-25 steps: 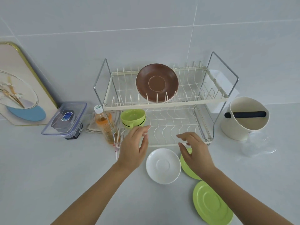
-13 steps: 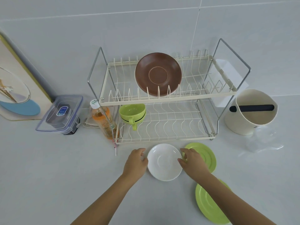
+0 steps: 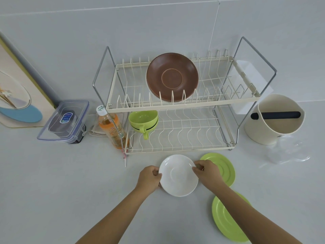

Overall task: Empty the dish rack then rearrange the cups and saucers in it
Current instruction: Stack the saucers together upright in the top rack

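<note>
Low in the frame, 1 green saucer [image 3: 228, 217] lies on the surface, and just above it at centre the left hand [image 3: 149, 178] and right hand [image 3: 208, 174] each have their grip pinching opposite rims of the white saucer [image 3: 178, 175], which lies beside a second green saucer [image 3: 222, 167]. To do this well, I judge both thumbs should stay on top of the rim and the lift be level before tilting it into a slot. Beyond, the dish rack [image 3: 182, 104] holds stacked green cups [image 3: 143, 120] below and a brown saucer [image 3: 172, 76] above.
</note>
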